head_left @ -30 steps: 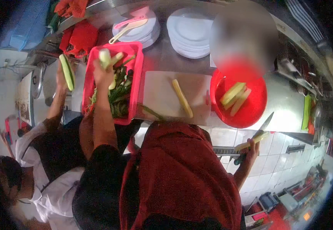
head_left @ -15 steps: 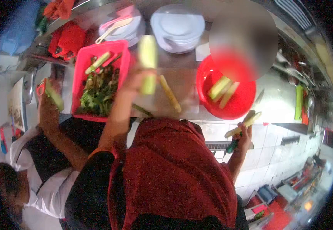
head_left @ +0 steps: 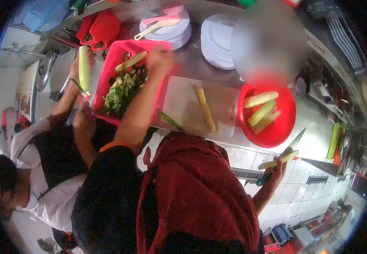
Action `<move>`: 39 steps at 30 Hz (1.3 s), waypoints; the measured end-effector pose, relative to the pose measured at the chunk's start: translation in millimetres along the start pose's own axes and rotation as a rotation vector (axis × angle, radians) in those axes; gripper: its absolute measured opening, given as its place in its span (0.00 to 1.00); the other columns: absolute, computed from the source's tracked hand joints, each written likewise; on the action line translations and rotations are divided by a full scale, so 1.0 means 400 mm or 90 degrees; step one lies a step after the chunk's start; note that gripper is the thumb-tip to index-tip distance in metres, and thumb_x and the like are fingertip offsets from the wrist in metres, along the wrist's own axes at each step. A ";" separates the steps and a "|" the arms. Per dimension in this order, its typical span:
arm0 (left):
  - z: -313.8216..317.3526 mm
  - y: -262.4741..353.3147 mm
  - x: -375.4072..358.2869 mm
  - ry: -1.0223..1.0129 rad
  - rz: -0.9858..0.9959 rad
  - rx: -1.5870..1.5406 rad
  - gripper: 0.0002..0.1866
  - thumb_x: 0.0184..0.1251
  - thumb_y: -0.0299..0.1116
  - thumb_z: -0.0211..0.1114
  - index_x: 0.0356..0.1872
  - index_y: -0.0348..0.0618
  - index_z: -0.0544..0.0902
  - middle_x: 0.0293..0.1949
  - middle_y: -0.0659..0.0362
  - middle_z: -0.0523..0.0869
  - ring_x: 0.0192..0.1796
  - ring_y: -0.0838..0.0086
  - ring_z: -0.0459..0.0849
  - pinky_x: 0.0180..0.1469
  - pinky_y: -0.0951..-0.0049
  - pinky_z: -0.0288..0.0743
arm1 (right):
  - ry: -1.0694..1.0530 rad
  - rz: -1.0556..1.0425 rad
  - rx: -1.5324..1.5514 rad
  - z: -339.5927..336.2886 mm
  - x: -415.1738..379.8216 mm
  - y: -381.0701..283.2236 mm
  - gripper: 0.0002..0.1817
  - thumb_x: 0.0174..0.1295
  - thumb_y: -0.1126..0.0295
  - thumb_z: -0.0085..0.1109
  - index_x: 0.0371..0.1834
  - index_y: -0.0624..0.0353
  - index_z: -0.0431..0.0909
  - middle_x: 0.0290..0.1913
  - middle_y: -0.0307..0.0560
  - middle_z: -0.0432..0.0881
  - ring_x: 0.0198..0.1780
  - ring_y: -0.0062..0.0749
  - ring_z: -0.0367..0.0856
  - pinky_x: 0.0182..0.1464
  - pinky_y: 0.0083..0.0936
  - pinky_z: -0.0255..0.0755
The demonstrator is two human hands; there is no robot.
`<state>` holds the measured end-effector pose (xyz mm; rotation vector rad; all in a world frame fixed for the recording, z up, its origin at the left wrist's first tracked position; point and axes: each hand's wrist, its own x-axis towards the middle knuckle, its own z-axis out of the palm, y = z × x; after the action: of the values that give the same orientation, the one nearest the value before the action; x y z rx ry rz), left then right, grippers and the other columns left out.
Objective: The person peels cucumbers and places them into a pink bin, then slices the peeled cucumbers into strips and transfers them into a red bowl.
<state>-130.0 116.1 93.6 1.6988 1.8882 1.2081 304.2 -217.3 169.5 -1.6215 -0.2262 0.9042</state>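
My left hand [head_left: 160, 62], blurred by motion, is over the right side of a pink bin [head_left: 163, 91]. Its fingers are smeared, so I cannot make out whether they grip anything. Inside the bin, peeled-looking cucumber pieces [head_left: 131, 62] lie with green peelings [head_left: 122, 95]. My right hand [head_left: 277, 169] is closed around a long peeled cucumber piece [head_left: 291, 155] and a green-handled knife [head_left: 297, 139], its blade pointing up and right. Above that hand is a red bowl [head_left: 272, 139] with peeled cucumber pieces [head_left: 263, 111] in it.
A cutting board [head_left: 183, 95] bears a yellowish cucumber strip [head_left: 206, 110] and a green piece [head_left: 170, 120]. Stacks of white plates [head_left: 218, 40] stand behind. At left, a co-worker's hand [head_left: 86, 59] holds a peeled cucumber [head_left: 84, 72]; their other hand [head_left: 84, 120] is lower.
The peeled cucumber has left my left hand, which is now at the bin. Another cucumber piece shows in the red bowl. My right hand still holds its piece and the knife. The view has shifted.
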 end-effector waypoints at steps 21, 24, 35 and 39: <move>-0.315 -0.018 0.082 0.006 0.181 0.011 0.18 0.64 0.31 0.64 0.53 0.39 0.73 0.35 0.54 0.82 0.38 0.65 0.83 0.42 0.66 0.78 | -0.009 0.033 -0.102 0.043 -0.055 -0.032 0.21 0.59 0.63 0.59 0.54 0.57 0.70 0.35 0.39 0.74 0.25 0.17 0.69 0.22 0.14 0.60; -0.166 0.198 0.007 -0.157 0.059 -0.270 0.19 0.64 0.35 0.65 0.53 0.38 0.73 0.37 0.53 0.83 0.37 0.64 0.83 0.42 0.64 0.77 | -0.025 0.033 -0.072 0.028 -0.050 -0.029 0.20 0.60 0.65 0.58 0.54 0.56 0.70 0.32 0.37 0.73 0.22 0.15 0.67 0.20 0.12 0.57; 0.515 0.542 -0.337 -0.466 0.249 -0.001 0.38 0.66 0.47 0.57 0.71 0.40 0.56 0.61 0.35 0.72 0.61 0.46 0.74 0.62 0.53 0.68 | -0.062 -0.006 0.071 0.012 -0.065 -0.085 0.17 0.62 0.70 0.59 0.52 0.59 0.70 0.31 0.40 0.76 0.18 0.14 0.64 0.18 0.12 0.56; 0.210 0.546 -0.369 -0.595 0.190 -0.174 0.30 0.67 0.39 0.61 0.67 0.39 0.64 0.54 0.45 0.80 0.55 0.60 0.81 0.57 0.64 0.74 | -0.117 0.043 0.034 0.042 -0.042 -0.065 0.20 0.61 0.71 0.60 0.56 0.60 0.68 0.32 0.44 0.78 0.20 0.16 0.67 0.18 0.12 0.57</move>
<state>107.6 -5.2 167.0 1.9302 0.8985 0.5270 290.2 -207.5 200.3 -1.5057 -0.2730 1.1038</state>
